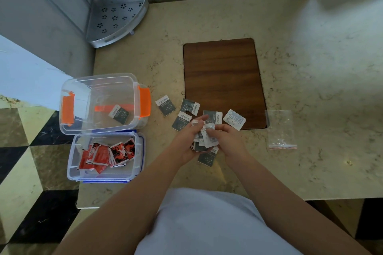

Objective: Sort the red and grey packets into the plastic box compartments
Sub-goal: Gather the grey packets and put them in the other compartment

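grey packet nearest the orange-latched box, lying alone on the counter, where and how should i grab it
The grey packet lies flat on the counter, touching nothing. Probably best to come straight down from above and pinch its white top strip or a corner, lifting an edge first, since there is no raised side. The left hand is nearer, but already holds packets.

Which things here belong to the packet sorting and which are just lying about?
Part of the job:
- orange-latched box, one grey packet inside
- blue-latched box with the red packets
- loose grey packets on the counter
- left hand and right hand, both gripping a bunch of grey packets

Just lying about:
- wooden board
- clear zip bag
- metal corner shelf
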